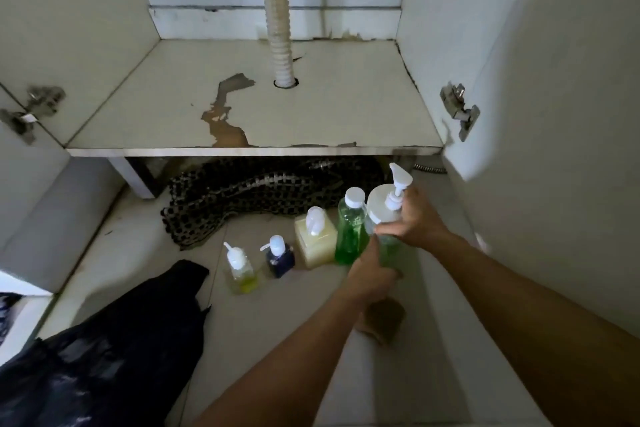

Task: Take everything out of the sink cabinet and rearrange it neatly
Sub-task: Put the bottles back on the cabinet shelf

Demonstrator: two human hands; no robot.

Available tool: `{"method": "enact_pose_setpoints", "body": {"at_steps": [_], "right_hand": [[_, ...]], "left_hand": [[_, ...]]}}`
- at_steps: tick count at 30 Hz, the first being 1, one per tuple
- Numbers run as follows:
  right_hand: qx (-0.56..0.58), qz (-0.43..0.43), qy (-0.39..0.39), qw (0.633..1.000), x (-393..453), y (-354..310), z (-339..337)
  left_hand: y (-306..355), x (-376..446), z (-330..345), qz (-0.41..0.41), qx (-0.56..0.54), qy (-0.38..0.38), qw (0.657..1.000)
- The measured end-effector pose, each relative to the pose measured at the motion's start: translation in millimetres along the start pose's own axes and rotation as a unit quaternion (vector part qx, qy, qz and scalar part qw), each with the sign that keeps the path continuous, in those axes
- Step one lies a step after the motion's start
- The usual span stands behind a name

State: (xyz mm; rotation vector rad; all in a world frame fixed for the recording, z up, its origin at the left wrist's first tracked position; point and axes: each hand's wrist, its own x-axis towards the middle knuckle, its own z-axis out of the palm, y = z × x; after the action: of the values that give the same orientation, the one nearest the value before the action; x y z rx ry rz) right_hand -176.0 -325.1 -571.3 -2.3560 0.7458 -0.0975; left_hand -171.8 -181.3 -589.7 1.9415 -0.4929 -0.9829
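Both hands grip the large green pump bottle [389,218]. The left hand [372,276] wraps its body with curled fingers; the right hand [414,222] curls round its shoulder.

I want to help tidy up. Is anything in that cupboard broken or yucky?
Yes. The cupboard floor has its white coating peeled off in a brown patch beside the drain hose, running to the front edge. Dark stains also line the back right corner.

Both hands hide most of the large pump bottle [389,215]'s green body.
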Motion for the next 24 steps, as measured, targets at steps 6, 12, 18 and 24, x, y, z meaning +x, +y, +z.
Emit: {"method": "enact_pose_setpoints", "body": {"at_steps": [6, 12, 18, 24], "right_hand": [[-0.003, 0.035, 0.033, 0.999, -20.6, -14.8, -7.0], [-0.029, 0.096, 0.009, 0.995, -44.8, -27.5, -24.6], [-0.066, 0.093, 0.004, 0.993, -66.6, -60.4, -79.1], [-0.123, 0.052, -0.005, 0.991, -67.7, -109.6, -129.8]], "left_hand": [[-2.6, 8.7, 2.9, 0.002, -0.006, -0.021, 1.0], [-1.4, -32.2, 15.9, 0.036, 0.045, 0.006, 0.998], [21.7, -47.8, 14.3, 0.126, 0.107, 0.102, 0.981], [62.0, -54.2, -5.6, 0.199, 0.148, 0.17, 0.954]]}}
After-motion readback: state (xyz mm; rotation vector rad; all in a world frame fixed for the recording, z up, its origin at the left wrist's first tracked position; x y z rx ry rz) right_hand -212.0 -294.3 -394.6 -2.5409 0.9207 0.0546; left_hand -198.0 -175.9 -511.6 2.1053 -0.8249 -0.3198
